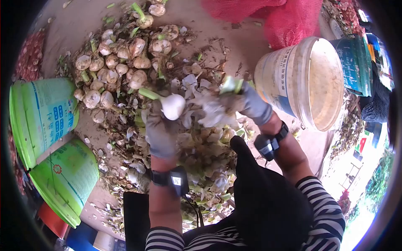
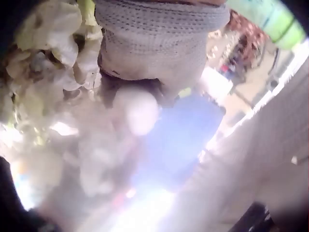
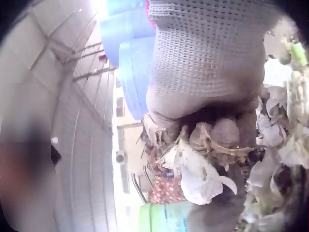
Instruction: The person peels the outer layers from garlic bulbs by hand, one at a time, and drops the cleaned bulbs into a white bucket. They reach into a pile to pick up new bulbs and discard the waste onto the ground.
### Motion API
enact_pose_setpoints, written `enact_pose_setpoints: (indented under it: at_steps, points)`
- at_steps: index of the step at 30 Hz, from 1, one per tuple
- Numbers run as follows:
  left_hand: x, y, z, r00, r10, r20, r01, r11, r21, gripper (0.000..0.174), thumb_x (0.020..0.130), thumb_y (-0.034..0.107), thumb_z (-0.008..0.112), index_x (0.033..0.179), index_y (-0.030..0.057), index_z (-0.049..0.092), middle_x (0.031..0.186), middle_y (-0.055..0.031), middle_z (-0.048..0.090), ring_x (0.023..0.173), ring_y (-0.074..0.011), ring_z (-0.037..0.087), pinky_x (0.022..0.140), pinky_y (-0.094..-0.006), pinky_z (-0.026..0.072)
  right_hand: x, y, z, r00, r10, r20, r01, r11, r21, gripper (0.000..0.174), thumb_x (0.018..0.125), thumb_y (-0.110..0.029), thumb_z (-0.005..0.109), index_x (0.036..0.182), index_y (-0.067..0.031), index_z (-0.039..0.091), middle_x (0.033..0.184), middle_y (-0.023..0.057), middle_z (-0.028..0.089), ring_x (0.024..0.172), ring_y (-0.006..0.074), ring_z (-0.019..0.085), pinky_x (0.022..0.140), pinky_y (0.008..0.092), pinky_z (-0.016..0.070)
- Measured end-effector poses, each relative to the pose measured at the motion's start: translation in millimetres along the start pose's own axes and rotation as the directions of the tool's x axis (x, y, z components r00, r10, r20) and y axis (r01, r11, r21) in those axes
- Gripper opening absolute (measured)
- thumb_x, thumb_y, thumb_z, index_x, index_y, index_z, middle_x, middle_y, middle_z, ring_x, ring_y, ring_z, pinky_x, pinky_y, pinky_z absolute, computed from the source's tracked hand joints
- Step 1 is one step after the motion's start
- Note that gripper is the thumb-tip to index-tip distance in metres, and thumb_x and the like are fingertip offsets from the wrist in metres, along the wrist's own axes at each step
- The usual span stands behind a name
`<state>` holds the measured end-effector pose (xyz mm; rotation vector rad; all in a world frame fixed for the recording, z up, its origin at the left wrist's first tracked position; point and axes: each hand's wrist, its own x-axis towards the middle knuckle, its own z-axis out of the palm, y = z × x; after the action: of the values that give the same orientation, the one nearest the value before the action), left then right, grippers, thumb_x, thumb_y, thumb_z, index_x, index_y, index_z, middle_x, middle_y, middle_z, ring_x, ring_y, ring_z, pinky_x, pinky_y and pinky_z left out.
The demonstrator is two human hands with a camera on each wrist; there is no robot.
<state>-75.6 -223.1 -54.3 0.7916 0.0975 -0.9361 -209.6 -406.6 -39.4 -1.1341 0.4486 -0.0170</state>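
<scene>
In the head view my gloved left hand grips a clean white garlic bulb whose cut green stem points to the upper left. The bulb is a pale blur under the fingers in the left wrist view. To the right, my gloved right hand has its fingers curled round torn garlic skin with dry roots, which dangles below the fingertips. Motion blurs both hands and the loose skin between them. Under them spreads a heap of papery peelings.
Unpeeled, soil-stained garlic bulbs are piled at the upper left. Two green buckets lie at the left. On the right a white bucket lies tipped, with a teal bucket behind it. Red mesh netting lies at the top.
</scene>
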Motion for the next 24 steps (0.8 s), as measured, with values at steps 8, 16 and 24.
enact_pose_setpoints:
  at_steps: [8, 16, 24]
  points:
    - [4.8, 5.8, -23.8, 0.998, 0.031, 0.052, -0.017, 0.972, -0.236, 0.037, 0.091, 0.034, 0.048, 0.118, 0.009, 0.056, 0.122, -0.0129, 0.055, 0.114, -0.0314, 0.051, 0.095, -0.0498, 0.0434, 4.4, -4.3, 14.2, 0.984, 0.173, -0.032, -0.161, 0.806, -0.569, 0.043, 0.078, -0.013, 0.065, 0.117, 0.0003, 0.053, 0.079, 0.0041, 0.06, 0.067, 0.0101, 0.055, 0.064, 0.0273, 0.0476]
    - [-13.9, 11.7, -8.8, 0.991, 0.123, -0.045, -0.104, 0.949, 0.297, 0.033, 0.09, 0.016, 0.053, 0.12, 0.001, 0.048, 0.12, -0.0149, 0.052, 0.105, -0.0247, 0.056, 0.092, -0.0389, 0.0459, 18.8, 9.8, 44.5, 0.999, 0.01, -0.039, -0.027, 0.897, -0.442, 0.035, 0.081, -0.016, 0.067, 0.111, -0.0019, 0.057, 0.086, 0.0041, 0.062, 0.077, 0.0093, 0.055, 0.069, 0.0257, 0.0471]
    - [-26.0, 21.8, -10.4, 0.993, 0.119, -0.021, -0.109, 0.958, 0.267, 0.037, 0.088, 0.012, 0.05, 0.123, 0.001, 0.045, 0.117, -0.0141, 0.053, 0.108, -0.0251, 0.054, 0.095, -0.0389, 0.0434, 19.8, 11.6, 54.6, 0.979, -0.195, 0.059, 0.15, 0.5, -0.853, 0.03, 0.08, -0.03, 0.061, 0.096, -0.0052, 0.065, 0.075, 0.0185, 0.062, 0.071, 0.0337, 0.062, 0.063, 0.0373, 0.0495]
